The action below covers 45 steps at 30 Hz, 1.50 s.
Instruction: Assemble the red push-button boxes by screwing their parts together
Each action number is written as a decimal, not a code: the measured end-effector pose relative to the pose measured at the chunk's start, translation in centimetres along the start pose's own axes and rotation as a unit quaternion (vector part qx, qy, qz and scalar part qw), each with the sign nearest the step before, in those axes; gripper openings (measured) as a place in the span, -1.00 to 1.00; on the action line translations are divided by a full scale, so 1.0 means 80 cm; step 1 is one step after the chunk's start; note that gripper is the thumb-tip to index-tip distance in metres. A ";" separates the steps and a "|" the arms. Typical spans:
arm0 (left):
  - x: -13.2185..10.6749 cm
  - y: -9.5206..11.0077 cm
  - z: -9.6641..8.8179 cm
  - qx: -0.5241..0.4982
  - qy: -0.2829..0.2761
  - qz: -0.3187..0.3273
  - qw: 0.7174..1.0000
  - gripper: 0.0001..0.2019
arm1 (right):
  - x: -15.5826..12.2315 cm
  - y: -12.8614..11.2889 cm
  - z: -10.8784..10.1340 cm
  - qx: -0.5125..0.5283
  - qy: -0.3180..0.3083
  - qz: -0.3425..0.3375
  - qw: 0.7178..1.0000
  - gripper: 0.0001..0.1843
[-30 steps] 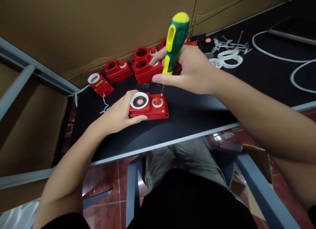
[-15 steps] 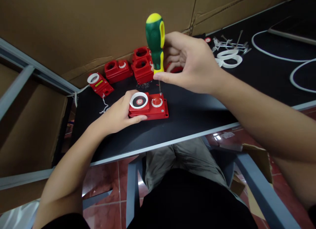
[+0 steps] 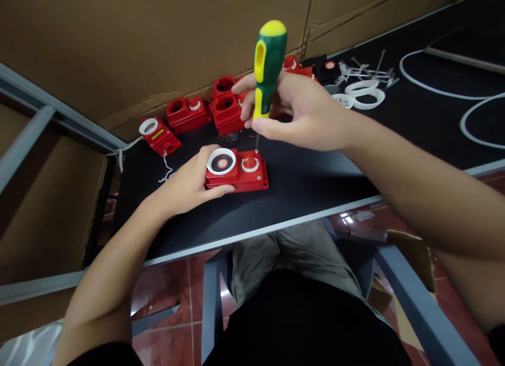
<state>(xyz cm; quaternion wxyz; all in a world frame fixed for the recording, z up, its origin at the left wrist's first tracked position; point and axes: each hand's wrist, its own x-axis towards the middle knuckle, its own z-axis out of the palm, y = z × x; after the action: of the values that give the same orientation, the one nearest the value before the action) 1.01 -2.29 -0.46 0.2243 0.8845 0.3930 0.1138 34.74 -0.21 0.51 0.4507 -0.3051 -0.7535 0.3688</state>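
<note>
As the right grip curls round a tip-down screwdriver, the left grip clasps a crosswise red box — red housings behind.

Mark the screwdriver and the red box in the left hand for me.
Screwdriver [image 3: 270, 77]: head view, green part of the handle.
Red box [image 3: 243, 178]: head view, its top face.

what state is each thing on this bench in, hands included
left hand, gripping the red unit's left end
red unit, lying flat, white ring on
right hand, holding the screwdriver
screwdriver, near upright, tip at the red unit's far right corner
yellow-labelled unit, white ring on, white cord at its near end
red housing, round opening uncovered
loose white rings, overlapping
white cable, lying in curves
</note>
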 end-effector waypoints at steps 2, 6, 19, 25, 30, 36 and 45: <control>0.000 0.001 0.000 0.001 -0.002 -0.001 1.000 0.08 | 0.001 0.005 0.000 -0.026 0.011 0.007 1.000 -0.50; 0.000 0.006 -0.001 -0.002 -0.009 -0.017 1.000 0.11 | 0.004 0.009 0.000 -0.068 0.036 0.010 0.997 -0.45; 0.000 0.003 0.000 -0.010 -0.004 -0.015 1.000 0.08 | 0.002 0.012 -0.009 -0.040 0.014 0.003 0.999 -0.37; 0.000 0.006 0.000 -0.004 -0.009 -0.014 1.000 0.11 | 0.002 0.003 -0.008 -0.050 0.001 -0.024 0.998 -0.42; 0.000 0.006 -0.001 -0.008 -0.010 -0.016 1.000 0.13 | 0.002 -0.002 -0.010 -0.045 0.002 -0.016 0.999 -0.32; 0.001 0.005 -0.001 -0.004 -0.011 -0.016 1.000 0.14 | -0.002 0.001 -0.011 -0.036 0.002 -0.015 0.999 -0.16; 0.000 0.009 -0.002 0.017 -0.011 -0.031 0.999 0.19 | 0.003 0.007 -0.012 0.105 -0.033 0.001 0.994 -0.26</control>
<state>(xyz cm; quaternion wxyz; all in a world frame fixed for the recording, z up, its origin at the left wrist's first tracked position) 1.44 -2.67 0.06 0.2169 0.8768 0.4194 0.0907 35.56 0.57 0.50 0.4549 -0.2444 -0.7246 0.4563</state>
